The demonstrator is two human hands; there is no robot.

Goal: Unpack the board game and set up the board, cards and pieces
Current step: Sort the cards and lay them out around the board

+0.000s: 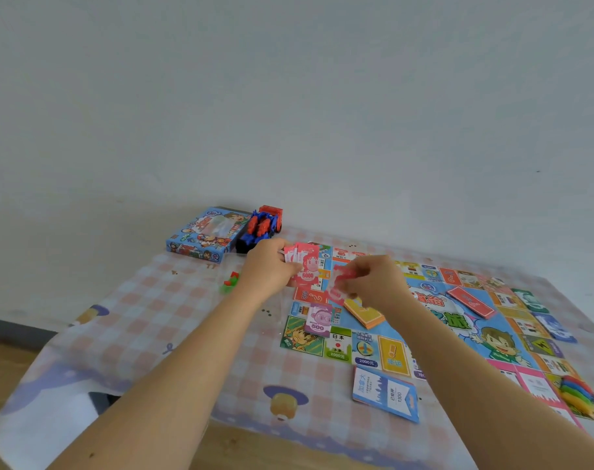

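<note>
The colourful game board (434, 337) lies unfolded on the table, right of centre. My left hand (266, 271) grips a fanned stack of red 5000 money notes (304, 266) above the board's far left corner. My right hand (377, 281) pinches a blurred red note (343, 283) beside it. A purple 500 note pile (318, 320) rests on the board's left edge. An orange card deck (363, 313) and a red card deck (472, 301) sit on the board's middle. A blue property card pile (385, 395) lies at the near edge.
The blue game box (200, 237) and a red-blue toy truck (260, 227) stand at the table's far left by the wall. Small green and red pieces (230, 282) lie left of my left hand. Coloured plastic tokens (578, 393) sit on the board's near right. The checked tablecloth (146, 320) hangs over the left edge.
</note>
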